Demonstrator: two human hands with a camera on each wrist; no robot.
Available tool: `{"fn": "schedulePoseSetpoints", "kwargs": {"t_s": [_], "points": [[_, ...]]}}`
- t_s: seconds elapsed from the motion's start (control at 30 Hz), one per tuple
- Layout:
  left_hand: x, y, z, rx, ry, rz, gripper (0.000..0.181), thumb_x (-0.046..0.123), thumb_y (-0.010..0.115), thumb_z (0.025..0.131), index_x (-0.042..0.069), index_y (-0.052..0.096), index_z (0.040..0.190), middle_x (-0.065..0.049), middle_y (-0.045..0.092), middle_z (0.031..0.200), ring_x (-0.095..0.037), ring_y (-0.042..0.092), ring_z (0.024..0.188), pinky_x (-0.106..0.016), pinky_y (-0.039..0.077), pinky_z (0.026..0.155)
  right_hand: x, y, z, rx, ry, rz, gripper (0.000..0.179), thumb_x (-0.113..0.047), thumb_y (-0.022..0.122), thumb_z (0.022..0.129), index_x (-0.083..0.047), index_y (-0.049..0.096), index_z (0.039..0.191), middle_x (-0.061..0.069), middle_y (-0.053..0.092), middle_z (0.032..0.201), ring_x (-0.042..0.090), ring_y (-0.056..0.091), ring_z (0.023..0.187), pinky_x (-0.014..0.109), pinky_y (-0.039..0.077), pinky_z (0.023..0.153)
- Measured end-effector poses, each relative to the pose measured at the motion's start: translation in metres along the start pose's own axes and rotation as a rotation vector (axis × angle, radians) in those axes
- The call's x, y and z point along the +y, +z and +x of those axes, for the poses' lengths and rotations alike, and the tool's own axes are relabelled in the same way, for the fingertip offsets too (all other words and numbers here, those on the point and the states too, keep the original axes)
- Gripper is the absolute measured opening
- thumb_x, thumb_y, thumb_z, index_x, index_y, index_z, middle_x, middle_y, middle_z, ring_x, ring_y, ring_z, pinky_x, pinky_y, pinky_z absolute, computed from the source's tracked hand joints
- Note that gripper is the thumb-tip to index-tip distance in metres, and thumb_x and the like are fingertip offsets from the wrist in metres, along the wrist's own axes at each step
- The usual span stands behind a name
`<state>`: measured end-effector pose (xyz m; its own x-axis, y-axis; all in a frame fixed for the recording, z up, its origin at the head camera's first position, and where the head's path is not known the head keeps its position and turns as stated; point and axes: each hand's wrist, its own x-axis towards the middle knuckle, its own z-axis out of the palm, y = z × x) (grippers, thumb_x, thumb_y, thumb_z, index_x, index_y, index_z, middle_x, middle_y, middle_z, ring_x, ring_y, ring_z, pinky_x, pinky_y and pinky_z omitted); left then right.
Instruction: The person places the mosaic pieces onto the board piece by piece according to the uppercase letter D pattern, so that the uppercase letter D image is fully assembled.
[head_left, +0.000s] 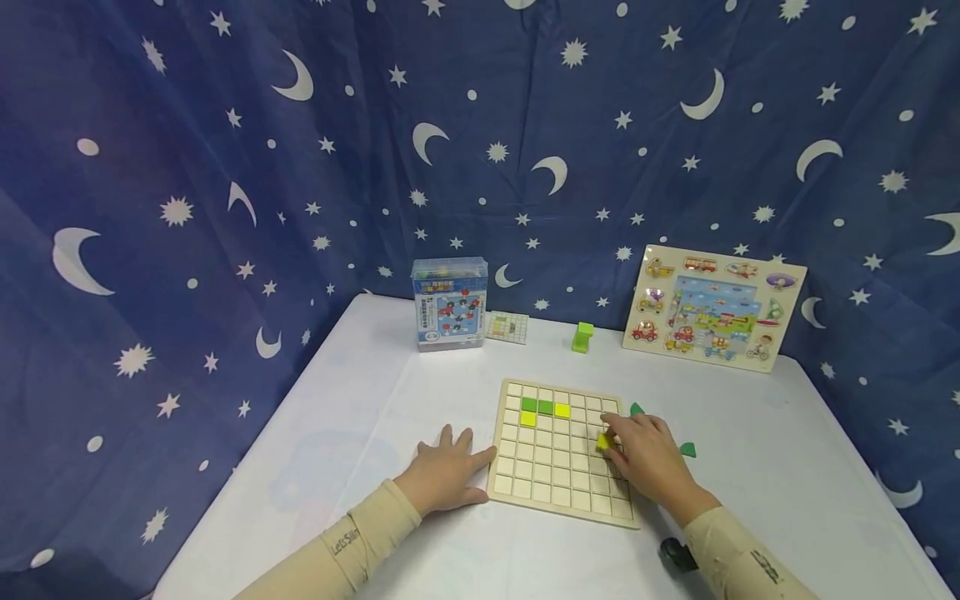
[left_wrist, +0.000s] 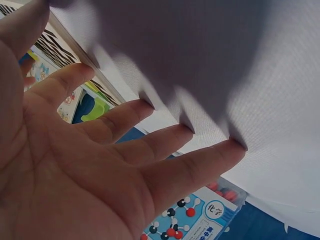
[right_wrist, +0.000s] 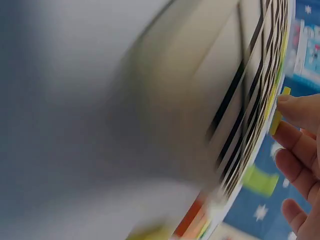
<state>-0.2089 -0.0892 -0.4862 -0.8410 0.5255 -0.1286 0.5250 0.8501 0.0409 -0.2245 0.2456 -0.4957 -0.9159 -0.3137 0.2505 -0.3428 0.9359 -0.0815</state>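
Observation:
A wooden grid board (head_left: pixel 543 479) lies flat on the white table, with two green square tiles (head_left: pixel 546 407) and two yellow square tiles (head_left: pixel 562 411) set in its upper left cells. Between thumb and finger my right hand (head_left: pixel 651 458) pinches another yellow tile (head_left: pixel 603 442), held over the board's right side; the right wrist view shows this tile (right_wrist: pixel 276 120) edge-on. My left hand (head_left: pixel 444 472) is spread on the table, its fingers (left_wrist: pixel 195 165) straight, thumb and index at the board's left edge.
Green pieces (head_left: pixel 687 450) lie right of the board, one partly behind my right hand. At the back stand a boxed molecule set (head_left: pixel 450 304), a small pattern card (head_left: pixel 507 327), a light green block (head_left: pixel 582 337) and a picture puzzle (head_left: pixel 712 308). A black object (head_left: pixel 677 554) is near my right wrist.

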Motion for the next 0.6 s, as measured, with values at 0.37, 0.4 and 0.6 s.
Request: {"fn": "schedulePoseSetpoints", "kwargs": {"t_s": [0.37, 0.4, 0.6], "points": [[0.001, 0.000, 0.000, -0.019, -0.008, 0.011, 0.071, 0.064, 0.062, 0.085, 0.034, 0.047, 0.148, -0.017, 0.047, 0.147, -0.050, 0.043, 0.133, -0.069, 0.049, 0.084, -0.069, 0.026, 0.052, 0.033, -0.200, 0.011, 0.046, -0.025, 0.082, 0.083, -0.016, 0.064, 0.125, -0.005, 0.072, 0.105, 0.016, 0.060, 0.103, 0.047, 0.039, 0.106], [0.001, 0.001, 0.000, -0.021, -0.008, 0.009, 0.071, 0.064, 0.062, 0.085, 0.034, 0.047, 0.148, -0.017, 0.046, 0.147, -0.050, 0.042, 0.134, -0.069, 0.049, 0.084, -0.072, 0.027, 0.054, 0.041, -0.212, 0.013, 0.046, -0.024, 0.082, 0.083, -0.016, 0.065, 0.124, -0.005, 0.072, 0.106, 0.016, 0.060, 0.103, 0.047, 0.039, 0.106], [-0.001, 0.003, 0.001, -0.017, -0.011, 0.009, 0.071, 0.065, 0.061, 0.086, 0.035, 0.046, 0.148, -0.017, 0.046, 0.148, -0.050, 0.042, 0.134, -0.070, 0.049, 0.084, -0.081, 0.030, 0.061, 0.032, -0.250, -0.004, 0.040, -0.024, 0.078, 0.087, -0.016, 0.066, 0.124, -0.003, 0.071, 0.112, 0.017, 0.061, 0.105, 0.046, 0.038, 0.107]]}}
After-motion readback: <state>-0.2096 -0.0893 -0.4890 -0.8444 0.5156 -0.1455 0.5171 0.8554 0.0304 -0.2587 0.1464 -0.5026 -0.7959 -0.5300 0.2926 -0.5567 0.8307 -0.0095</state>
